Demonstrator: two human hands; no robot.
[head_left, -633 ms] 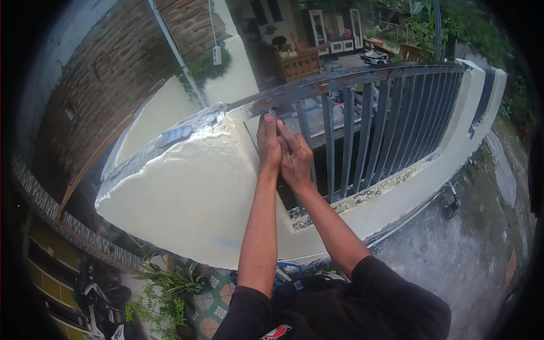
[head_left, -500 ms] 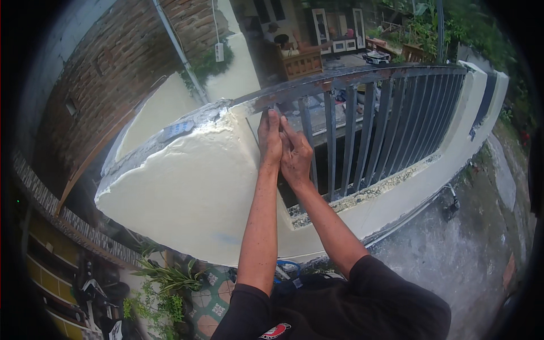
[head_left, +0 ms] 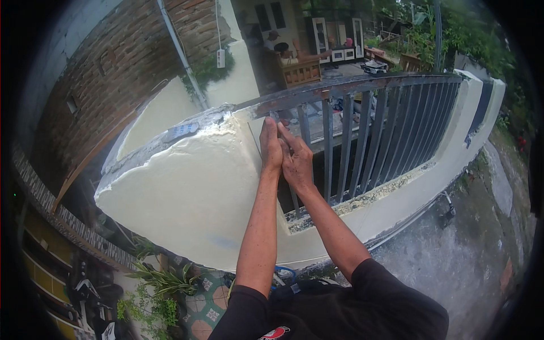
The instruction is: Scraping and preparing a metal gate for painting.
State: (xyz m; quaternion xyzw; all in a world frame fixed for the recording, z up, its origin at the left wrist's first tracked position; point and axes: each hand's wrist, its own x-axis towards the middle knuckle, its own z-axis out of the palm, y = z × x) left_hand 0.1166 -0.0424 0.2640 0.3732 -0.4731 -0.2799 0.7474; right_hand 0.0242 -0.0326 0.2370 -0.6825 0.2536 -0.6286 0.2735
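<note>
Both hands are together at the near left end of a dark metal railing [head_left: 326, 139], just under its top rail. My left hand [head_left: 271, 146] is closed around the leftmost upright bar [head_left: 294, 203], with its thumb pointing up. Pressed against it from the right, my right hand [head_left: 297, 164] has curled fingers and its index finger reaching up toward the left thumb. The hands cover most of that bar, and whatever may lie between palms and metal is hidden. The top rail [head_left: 340, 89] has worn, brownish patches.
A cream wall [head_left: 187, 192] with a rough, chipped top edge adjoins the railing on the left. Beyond the railing, a person sits on a wooden bench [head_left: 302, 72] near a cabinet [head_left: 343, 54]. Potted plants [head_left: 173, 277] stand low at left; concrete ground [head_left: 419, 249] lies right.
The view has shifted slightly, so the railing appears a little lower. Both hands stay closed together at the same bar, with their fingertips marginally further below the top rail.
</note>
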